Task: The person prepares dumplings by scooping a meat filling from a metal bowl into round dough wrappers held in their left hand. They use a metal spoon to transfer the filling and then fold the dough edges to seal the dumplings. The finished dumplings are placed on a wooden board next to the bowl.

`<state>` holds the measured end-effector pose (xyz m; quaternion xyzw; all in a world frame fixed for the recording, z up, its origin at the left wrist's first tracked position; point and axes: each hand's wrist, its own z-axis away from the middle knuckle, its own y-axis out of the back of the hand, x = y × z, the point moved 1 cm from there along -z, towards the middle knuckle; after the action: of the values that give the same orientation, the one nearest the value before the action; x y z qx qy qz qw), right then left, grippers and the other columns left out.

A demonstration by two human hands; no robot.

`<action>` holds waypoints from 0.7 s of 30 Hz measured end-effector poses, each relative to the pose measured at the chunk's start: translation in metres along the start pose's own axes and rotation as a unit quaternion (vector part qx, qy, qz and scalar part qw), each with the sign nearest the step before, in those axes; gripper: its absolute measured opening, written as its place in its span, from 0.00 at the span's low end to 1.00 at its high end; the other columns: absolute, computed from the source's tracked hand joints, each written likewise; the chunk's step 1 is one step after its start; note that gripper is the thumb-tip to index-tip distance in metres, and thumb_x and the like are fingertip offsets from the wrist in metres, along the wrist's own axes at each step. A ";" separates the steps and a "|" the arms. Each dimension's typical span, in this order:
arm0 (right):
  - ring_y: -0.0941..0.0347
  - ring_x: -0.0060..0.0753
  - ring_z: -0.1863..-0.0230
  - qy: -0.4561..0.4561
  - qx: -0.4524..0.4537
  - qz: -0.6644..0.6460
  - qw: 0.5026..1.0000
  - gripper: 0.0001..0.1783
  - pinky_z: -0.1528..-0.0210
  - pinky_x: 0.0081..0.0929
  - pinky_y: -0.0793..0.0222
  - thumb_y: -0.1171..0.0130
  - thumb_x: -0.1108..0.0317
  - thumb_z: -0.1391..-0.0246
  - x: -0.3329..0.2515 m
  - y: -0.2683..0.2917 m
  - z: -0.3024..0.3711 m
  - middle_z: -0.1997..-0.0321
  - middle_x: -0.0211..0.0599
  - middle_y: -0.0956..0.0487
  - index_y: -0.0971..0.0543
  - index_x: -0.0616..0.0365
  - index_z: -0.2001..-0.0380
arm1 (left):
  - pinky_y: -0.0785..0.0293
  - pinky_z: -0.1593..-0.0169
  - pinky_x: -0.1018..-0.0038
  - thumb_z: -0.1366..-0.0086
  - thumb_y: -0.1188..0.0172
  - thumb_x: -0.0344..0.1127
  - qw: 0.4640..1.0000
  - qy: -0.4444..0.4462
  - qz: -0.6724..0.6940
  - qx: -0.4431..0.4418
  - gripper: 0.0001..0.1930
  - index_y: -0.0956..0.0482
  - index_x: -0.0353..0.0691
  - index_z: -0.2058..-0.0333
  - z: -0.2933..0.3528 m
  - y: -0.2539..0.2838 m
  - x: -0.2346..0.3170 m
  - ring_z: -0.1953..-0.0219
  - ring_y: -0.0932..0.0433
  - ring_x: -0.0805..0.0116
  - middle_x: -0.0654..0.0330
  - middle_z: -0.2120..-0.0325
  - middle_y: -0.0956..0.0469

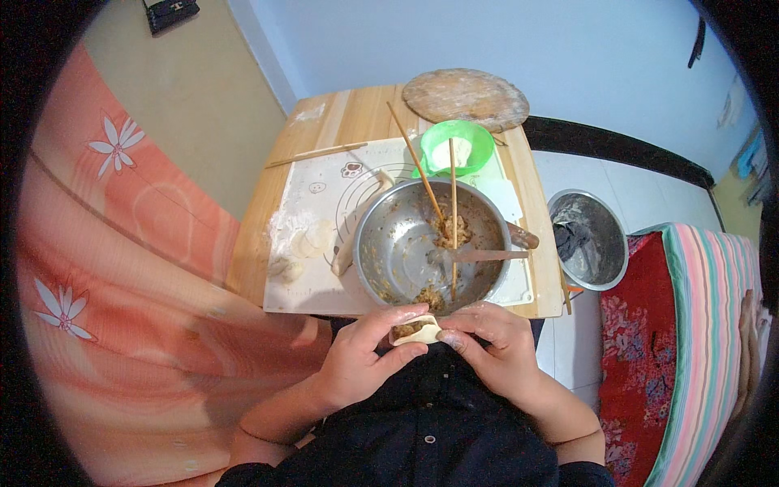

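Note:
A dumpling [416, 331] with a pale dough wrapper, partly folded over brown filling, is held between both my hands just in front of the bowl. My left hand [362, 358] cups its left side with thumb and fingers. The fingertips of my right hand [493, 344] pinch the dough at its right end; the filling still shows on the left. Beyond them stands a large steel bowl [371, 272] with clumps of filling [432, 299] on its floor and wall. Two chopsticks [418, 165] and a wooden-handled utensil [492, 255] rest in it.
A printed white mat [302, 199] carries floury dough rounds [315, 240] and small dough pieces [286, 269]. Behind the bowl are a green bowl [482, 144] of flour and a round wooden board [466, 96]. A metal basin [610, 252] stands right of the wooden table [542, 211].

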<state>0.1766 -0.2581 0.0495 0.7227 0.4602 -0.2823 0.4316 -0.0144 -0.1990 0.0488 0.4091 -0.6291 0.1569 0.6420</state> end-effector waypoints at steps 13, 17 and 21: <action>0.23 0.41 0.68 0.003 -0.024 -0.026 0.999 0.13 0.66 0.30 0.27 0.35 0.71 0.54 0.001 0.005 0.002 0.68 0.44 0.20 0.20 0.60 0.63 | 0.23 0.56 0.71 0.45 0.34 0.35 0.996 -0.038 -0.081 -0.011 0.23 0.31 0.37 0.52 0.001 0.000 0.007 0.58 0.20 0.62 0.52 0.59 0.23; 0.23 0.41 0.69 -0.028 -0.031 -0.035 0.999 0.10 0.67 0.31 0.27 0.35 0.72 0.54 -0.003 0.005 0.002 0.69 0.43 0.21 0.19 0.60 0.66 | 0.22 0.57 0.71 0.45 0.34 0.34 0.996 -0.057 -0.062 -0.012 0.21 0.31 0.36 0.55 0.000 -0.001 0.006 0.59 0.20 0.62 0.50 0.59 0.23; 0.23 0.41 0.69 0.001 -0.023 0.021 1.000 0.08 0.67 0.30 0.27 0.36 0.74 0.54 -0.006 0.005 0.003 0.69 0.41 0.21 0.20 0.60 0.67 | 0.22 0.58 0.72 0.45 0.34 0.34 0.996 -0.084 -0.002 -0.009 0.20 0.31 0.36 0.56 -0.002 -0.002 0.002 0.59 0.20 0.61 0.50 0.58 0.23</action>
<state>0.1785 -0.2648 0.0547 0.7225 0.4512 -0.2617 0.4537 -0.0114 -0.1999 0.0501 0.4167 -0.6811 0.1150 0.5909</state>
